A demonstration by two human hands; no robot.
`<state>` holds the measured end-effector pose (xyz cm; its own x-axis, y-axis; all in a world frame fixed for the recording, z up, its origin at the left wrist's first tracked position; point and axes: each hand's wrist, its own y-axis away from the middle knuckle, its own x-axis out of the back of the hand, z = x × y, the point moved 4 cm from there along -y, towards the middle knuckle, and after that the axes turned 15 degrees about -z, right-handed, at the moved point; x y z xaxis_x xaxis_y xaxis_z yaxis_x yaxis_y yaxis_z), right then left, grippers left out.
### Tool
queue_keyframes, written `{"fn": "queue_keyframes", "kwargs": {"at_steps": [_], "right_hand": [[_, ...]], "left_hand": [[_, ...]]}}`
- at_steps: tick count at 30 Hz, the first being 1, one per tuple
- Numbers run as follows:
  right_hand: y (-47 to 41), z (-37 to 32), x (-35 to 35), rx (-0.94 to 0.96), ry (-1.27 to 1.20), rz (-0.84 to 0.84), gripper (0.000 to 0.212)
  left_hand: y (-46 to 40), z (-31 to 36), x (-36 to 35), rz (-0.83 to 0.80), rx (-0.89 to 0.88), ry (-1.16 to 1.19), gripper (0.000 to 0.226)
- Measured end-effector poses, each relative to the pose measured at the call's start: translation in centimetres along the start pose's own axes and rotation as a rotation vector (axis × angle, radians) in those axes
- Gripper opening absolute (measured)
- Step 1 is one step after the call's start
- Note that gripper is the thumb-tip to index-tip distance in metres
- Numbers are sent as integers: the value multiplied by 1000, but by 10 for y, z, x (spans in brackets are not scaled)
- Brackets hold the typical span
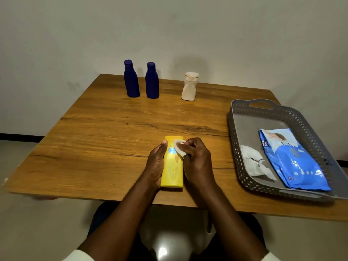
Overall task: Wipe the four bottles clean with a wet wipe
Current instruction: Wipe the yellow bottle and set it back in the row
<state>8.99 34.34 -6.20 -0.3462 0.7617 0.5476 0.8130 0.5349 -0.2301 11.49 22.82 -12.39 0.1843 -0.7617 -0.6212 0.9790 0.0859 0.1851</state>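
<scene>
A yellow bottle (172, 166) lies tilted near the front edge of the wooden table (105, 132), cap end pointing away from me. My left hand (156, 162) grips its left side. My right hand (195, 159) pinches a folded white wet wipe (178, 147) against the bottle's upper part. Two dark blue bottles (131, 79) (152, 81) stand upright at the table's far edge. A white bottle (190, 87) stands to their right.
A grey perforated tray (243, 113) sits at the table's right side. In it lie a blue pack of wet wipes (293, 162) and a crumpled white wipe (254, 161). A plain wall rises right behind the table.
</scene>
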Motion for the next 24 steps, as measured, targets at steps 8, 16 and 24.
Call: {"fn": "queue_keyframes", "kwargs": {"at_steps": [8, 16, 24], "right_hand": [[70, 3, -17, 58, -100, 111, 41], [84, -10, -21, 60, -215, 455, 59], [77, -18, -31, 198, -14, 506, 38]], "left_hand": [[1, -1, 9, 177, -46, 3, 70], [-6, -11, 0, 304, 25, 221, 61], [-5, 1, -10, 476, -17, 258, 42]]}}
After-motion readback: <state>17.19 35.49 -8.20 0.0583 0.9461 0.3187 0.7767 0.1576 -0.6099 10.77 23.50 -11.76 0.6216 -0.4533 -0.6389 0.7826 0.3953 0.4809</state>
